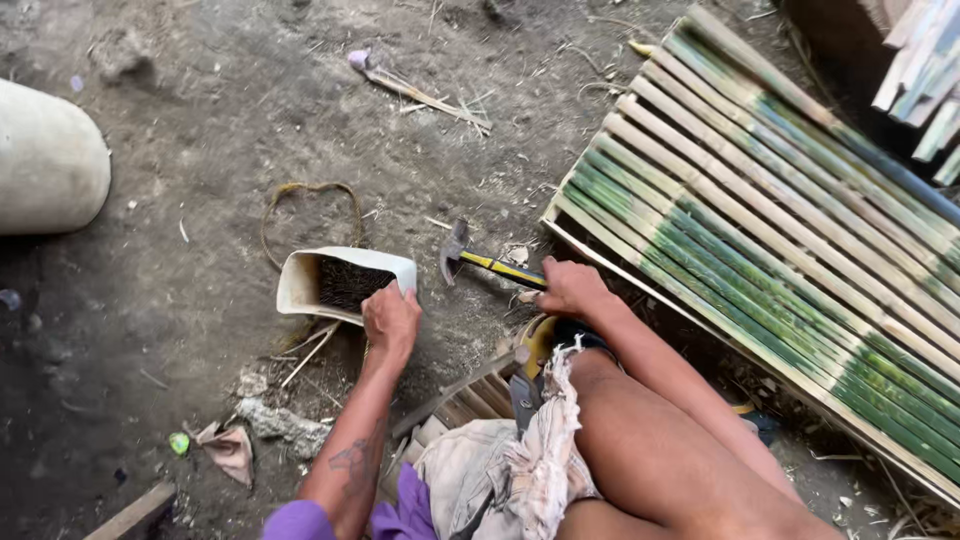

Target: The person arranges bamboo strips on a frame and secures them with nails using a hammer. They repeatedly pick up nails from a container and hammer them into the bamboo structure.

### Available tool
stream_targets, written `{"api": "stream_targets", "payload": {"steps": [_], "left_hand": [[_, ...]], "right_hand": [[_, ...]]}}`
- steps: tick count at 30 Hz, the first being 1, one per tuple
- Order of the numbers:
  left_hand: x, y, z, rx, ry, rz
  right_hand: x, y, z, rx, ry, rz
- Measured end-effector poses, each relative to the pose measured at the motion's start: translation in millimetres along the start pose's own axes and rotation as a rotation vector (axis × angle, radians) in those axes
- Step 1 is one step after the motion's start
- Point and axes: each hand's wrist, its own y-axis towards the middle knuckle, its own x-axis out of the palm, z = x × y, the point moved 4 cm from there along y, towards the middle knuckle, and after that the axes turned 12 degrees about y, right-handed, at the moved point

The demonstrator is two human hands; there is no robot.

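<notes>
Gripping a hammer (480, 262) (right hand (572, 290)), left hand (390, 322) touches nail container (305, 285).

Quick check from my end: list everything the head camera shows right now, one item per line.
Container of nails: one, cream, dark nails inside, on the dirt at centre.
Hammer: one, yellow-and-black handle, lying right of the container.
Bamboo slat panel: one, green and tan, on the right.
Rounded object: one, pale, left edge.
Cord loop: one, yellowish, behind the container.
Left hand: on the container's rim.
Right hand: gripping the hammer handle.
</notes>
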Motion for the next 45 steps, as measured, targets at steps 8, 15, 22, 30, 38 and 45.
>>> {"api": "stream_targets", "payload": {"steps": [8,15,22,30,38,45], "left_hand": [[-50,74,97,0.692,0.068,0.160],[-69,141,180,0.786,-0.417,-0.383],[-68,149,213,0.653,-0.032,0.084],[-107,151,195,0.405,-0.018,-0.009],[-281,159,255,0.849,0.234,-0.320],[-223,39,428,1.322,-0.023,0.060]], "right_hand": [[-53,-76,0,0.115,0.640,0.430],[-41,-138,11,0.142,0.760,0.778],[-2,-139,18,0.302,0.814,0.860],[38,-186,39,0.326,0.959,0.904],[48,-220,66,0.269,1.335,0.899],[57,-287,92,0.320,0.972,1.240]]}}
